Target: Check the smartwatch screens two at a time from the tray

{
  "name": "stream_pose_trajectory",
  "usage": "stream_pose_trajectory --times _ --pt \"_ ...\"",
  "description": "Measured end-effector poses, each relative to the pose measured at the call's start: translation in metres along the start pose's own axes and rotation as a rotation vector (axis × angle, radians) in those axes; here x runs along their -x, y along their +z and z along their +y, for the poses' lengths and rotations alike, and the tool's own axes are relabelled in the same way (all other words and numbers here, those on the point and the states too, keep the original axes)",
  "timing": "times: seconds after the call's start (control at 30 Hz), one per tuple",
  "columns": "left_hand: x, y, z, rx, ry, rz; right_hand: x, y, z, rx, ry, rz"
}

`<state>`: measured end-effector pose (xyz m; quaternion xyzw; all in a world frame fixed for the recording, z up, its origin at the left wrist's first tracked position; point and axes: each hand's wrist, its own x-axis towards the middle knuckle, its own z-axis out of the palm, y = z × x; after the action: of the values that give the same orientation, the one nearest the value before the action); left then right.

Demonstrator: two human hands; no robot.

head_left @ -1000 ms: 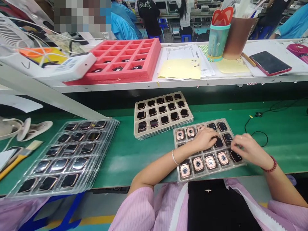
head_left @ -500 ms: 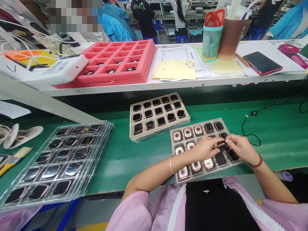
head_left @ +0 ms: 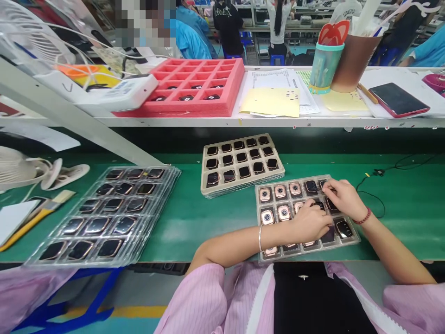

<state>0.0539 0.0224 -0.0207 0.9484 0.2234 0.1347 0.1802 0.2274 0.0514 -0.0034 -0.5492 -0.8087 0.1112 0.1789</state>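
A clear plastic tray [head_left: 263, 258] of square smartwatch bodies lies in front of me. Those on its left show rose-gold backs with round sensors, such as a face-down watch [head_left: 280, 190]; those on the right show black screens. My left hand [head_left: 311, 222] reaches across the tray, fingers bent down around a dark watch [head_left: 327, 234] in the near row and partly hiding it. Toward the far right corner, my right hand [head_left: 346, 198] pinches at the edge of a black-screened watch [head_left: 323, 183]. My wrist and fingers cover several neighbouring slots.
Behind stands a beige tray [head_left: 204, 185] of dark watches. At left is a stack of clear trays [head_left: 153, 218], with a brush [head_left: 38, 220] beside it. A shelf [head_left: 208, 122] above the bench holds a pink foam tray [head_left: 222, 109], papers, cups and a phone [head_left: 399, 99]. A cable [head_left: 378, 172] lies right.
My hands have moved apart: the left has come nearer to me over the near row, the right has gone to the far row. The whole view has shifted slightly.
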Motion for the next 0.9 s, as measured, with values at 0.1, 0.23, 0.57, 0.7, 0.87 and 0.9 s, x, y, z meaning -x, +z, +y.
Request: stream_pose_trajectory --times 0.1,0.23,0.57,0.7,0.87,0.9 --pt "0.008 -0.005 -0.003 -0.108 -0.003 0.034 -0.032 0.017 -0.012 -0.012 -0.082 -0.032" --pt "0.027 -0.026 -0.031 -0.007 -0.22 0.172 -0.05 0.026 -0.019 -0.049 -0.163 -0.119" --pt "0.024 -0.035 -0.093 0.181 -0.444 0.19 -0.054 0.03 -0.006 -0.011 -0.035 -0.068" --pt "0.025 -0.033 -0.092 0.164 -0.429 0.191 -0.053 0.031 -0.009 0.013 -0.053 -0.086" --pt "0.026 -0.032 -0.093 0.144 -0.383 0.167 -0.056 0.033 -0.009 0.075 0.014 0.013" --pt "0.027 -0.033 -0.093 0.13 -0.386 0.159 -0.056 0.031 -0.009 0.081 0.033 0.04"
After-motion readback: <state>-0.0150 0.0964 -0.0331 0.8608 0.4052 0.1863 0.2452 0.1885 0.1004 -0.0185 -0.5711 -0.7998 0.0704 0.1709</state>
